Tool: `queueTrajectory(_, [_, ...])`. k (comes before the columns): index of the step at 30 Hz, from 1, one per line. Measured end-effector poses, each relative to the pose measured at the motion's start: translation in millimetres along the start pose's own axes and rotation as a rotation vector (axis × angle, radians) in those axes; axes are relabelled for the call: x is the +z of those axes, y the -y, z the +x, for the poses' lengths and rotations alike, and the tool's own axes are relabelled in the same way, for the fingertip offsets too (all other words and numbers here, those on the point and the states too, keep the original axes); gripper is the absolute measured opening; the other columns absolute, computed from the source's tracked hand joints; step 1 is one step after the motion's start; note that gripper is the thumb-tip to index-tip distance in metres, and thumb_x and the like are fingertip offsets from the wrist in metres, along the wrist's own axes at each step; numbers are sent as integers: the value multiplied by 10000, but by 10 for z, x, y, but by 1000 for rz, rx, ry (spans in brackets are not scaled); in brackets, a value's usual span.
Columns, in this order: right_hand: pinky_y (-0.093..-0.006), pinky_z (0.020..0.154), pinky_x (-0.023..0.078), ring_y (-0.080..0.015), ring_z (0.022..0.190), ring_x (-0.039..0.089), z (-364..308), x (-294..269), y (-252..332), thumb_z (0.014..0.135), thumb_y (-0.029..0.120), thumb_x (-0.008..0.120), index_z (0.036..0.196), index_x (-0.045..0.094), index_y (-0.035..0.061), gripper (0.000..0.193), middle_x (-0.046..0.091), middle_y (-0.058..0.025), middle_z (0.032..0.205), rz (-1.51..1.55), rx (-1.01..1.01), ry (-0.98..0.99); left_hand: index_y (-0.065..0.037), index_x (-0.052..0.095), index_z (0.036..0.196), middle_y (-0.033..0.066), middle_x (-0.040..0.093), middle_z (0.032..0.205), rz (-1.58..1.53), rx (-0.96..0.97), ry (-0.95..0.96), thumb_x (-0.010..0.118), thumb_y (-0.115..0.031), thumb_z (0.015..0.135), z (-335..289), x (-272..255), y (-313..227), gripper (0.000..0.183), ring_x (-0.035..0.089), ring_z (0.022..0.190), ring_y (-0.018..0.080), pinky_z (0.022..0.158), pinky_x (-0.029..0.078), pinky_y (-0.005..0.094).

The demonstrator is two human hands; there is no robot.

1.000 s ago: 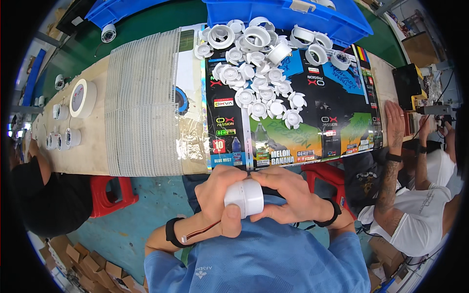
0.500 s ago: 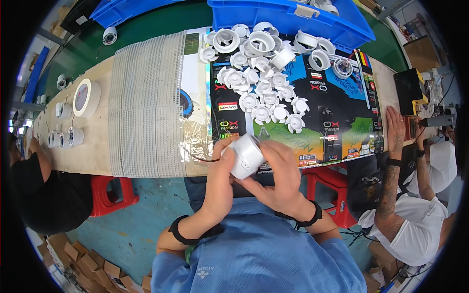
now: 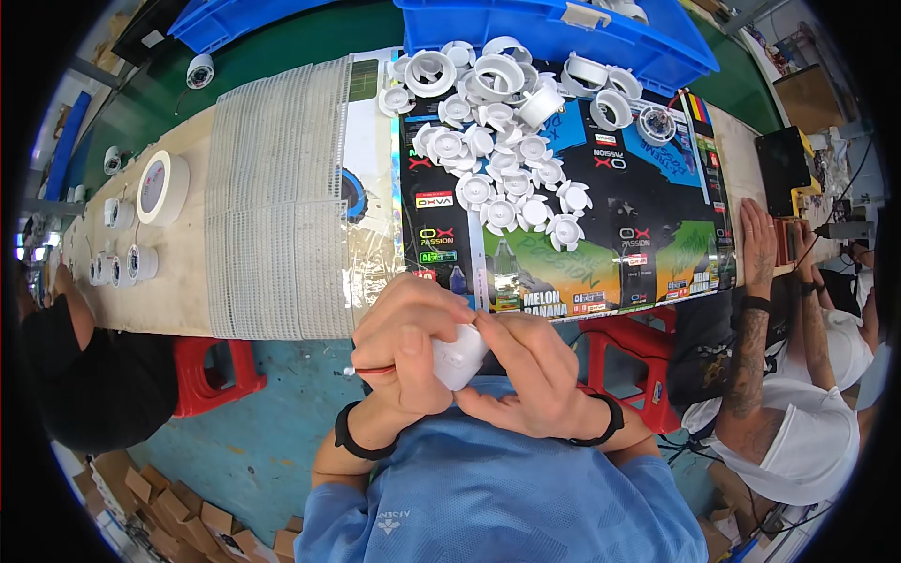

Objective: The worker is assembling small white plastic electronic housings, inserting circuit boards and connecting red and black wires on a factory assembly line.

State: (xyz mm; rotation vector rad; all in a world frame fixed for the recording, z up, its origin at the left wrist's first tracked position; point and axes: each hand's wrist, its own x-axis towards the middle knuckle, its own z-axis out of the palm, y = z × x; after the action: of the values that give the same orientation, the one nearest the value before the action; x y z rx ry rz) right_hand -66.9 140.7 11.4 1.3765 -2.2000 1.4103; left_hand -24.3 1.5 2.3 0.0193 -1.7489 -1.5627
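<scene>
Head view: two forearms rise from the lower edge, each with one black wristband (image 3: 350,436), and the hands meet at the near edge of the table (image 3: 183,291). The left hand (image 3: 402,342) curls over the left side of one white housing (image 3: 458,360), its thumb bent against it; the right hand (image 3: 535,371) comes from the other side, fingers reaching to the housing's far end, thumb at its near edge. Both grips are closed on the housing, which sits between them in front of the blue shirt (image 3: 535,479), partly hidden by the fingers. A red wire (image 3: 374,371) shows at the left hand's outer side.

On the table lie one roll of tape (image 3: 161,188), at least three small camera units (image 3: 142,263) near it, mesh sheets (image 3: 272,206), and over a dozen white finned pieces (image 3: 565,231), overlapping too much for an exact count. One round unit with exposed circuitry (image 3: 655,124) lies right of them. Two blue bins (image 3: 554,38) stand beyond, and two red stools (image 3: 216,399) below.
</scene>
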Motion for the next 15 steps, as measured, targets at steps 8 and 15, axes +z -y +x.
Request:
queueTrajectory(8, [-342, 642, 502, -279, 765, 597, 79, -46, -90, 635, 174, 802, 1130, 565, -90, 609, 597, -171, 945, -20, 13, 34, -11, 486, 778, 166, 625, 807, -61, -381, -3, 348, -209, 976, 53, 28, -55, 312, 574, 740, 219, 683, 472, 349])
queueTrajectory(15, [-364, 635, 477, -290, 760, 586, 223, -173, -288, 657, 307, 810, 1118, 579, -27, 615, 592, -151, 889, -163, 102, -12, 21, 378, 1261, 166, 547, 1143, -621, -1182, 199, 481, -228, 949, 133, -62, -82, 412, 603, 1012, 243, 884, 512, 355])
